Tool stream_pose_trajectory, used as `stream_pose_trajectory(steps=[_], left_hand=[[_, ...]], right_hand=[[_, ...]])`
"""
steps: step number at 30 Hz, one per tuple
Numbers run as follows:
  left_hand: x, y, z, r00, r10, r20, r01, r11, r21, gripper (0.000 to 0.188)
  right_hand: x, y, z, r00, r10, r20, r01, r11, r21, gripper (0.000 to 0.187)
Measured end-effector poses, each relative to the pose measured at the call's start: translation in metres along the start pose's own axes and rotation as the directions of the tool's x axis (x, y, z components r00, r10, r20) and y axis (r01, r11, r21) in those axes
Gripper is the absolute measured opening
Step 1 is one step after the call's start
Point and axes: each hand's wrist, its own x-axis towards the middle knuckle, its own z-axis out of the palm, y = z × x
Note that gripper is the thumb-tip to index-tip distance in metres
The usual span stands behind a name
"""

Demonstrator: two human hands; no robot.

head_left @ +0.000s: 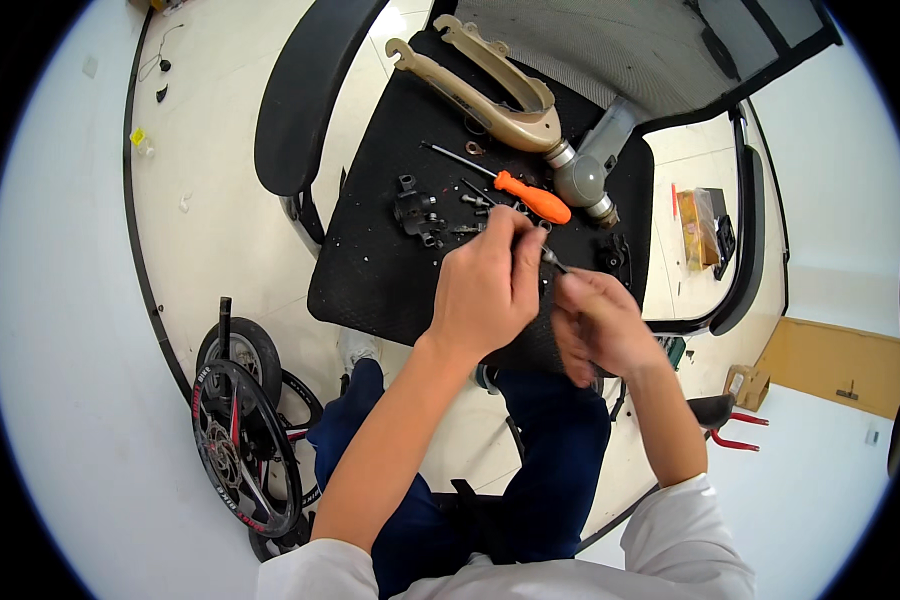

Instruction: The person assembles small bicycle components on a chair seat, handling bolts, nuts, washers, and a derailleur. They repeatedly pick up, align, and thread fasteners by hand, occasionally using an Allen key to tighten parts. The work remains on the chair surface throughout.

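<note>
My two hands meet above the front of a black chair seat (pixel 365 270). Thumb and fingers of my left hand (pixel 485 290) are pinched together, and what they grip is mostly covered. My right hand (pixel 605 320), slightly blurred, closes on the end of a small metal bolt (pixel 551 258) that reaches toward the left fingertips. Just beyond them lies a screwdriver (pixel 535 198) with an orange handle. A black brake caliper (pixel 415 210) rests left of my hands, near several small bolts (pixel 475 201). Farther back is a tan bicycle fork (pixel 515 125), joined to a grey rounded part (pixel 582 182).
Black armrests flank the seat, the left one (pixel 305 100) and the right one (pixel 745 265). A black part (pixel 615 258) sits at the seat's right. Bicycle wheels (pixel 232 450) stand on the floor at lower left. A plastic bag (pixel 700 230) lies beyond the right armrest.
</note>
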Motion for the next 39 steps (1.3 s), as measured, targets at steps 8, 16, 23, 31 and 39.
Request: stream_pose_trajectory(steps=[8,16,23,31,39], left_hand=[[-0.030,0.042,-0.007,0.828,-0.511,0.232,0.559,0.787,-0.262,0.029],[-0.106,0.130,-0.005,0.739,-0.613,0.278,0.673,0.681,-0.288,0.028],[-0.119,0.137,0.026,0.926,-0.371,-0.065,0.364,0.926,-0.100,0.031],[-0.143,0.122,0.046,0.821,-0.563,0.095,0.569,0.792,-0.222,0.029],[-0.161,0.135,0.048,0.628,-0.752,0.199,0.755,0.527,-0.389,0.028]], right_hand=[[-0.043,0.015,0.004,0.662,-0.711,0.236,0.223,-0.114,-0.968,0.028],[-0.128,0.024,0.035,0.416,-0.830,0.372,0.574,-0.077,-0.815,0.051],[-0.139,0.056,0.037,0.579,-0.778,-0.244,0.793,0.607,-0.054,0.035],[-0.168,0.085,0.016,0.264,-0.959,0.106,0.675,0.105,-0.730,0.030],[-0.164,0.118,0.004,0.529,-0.846,-0.067,0.709,0.483,-0.514,0.026]])
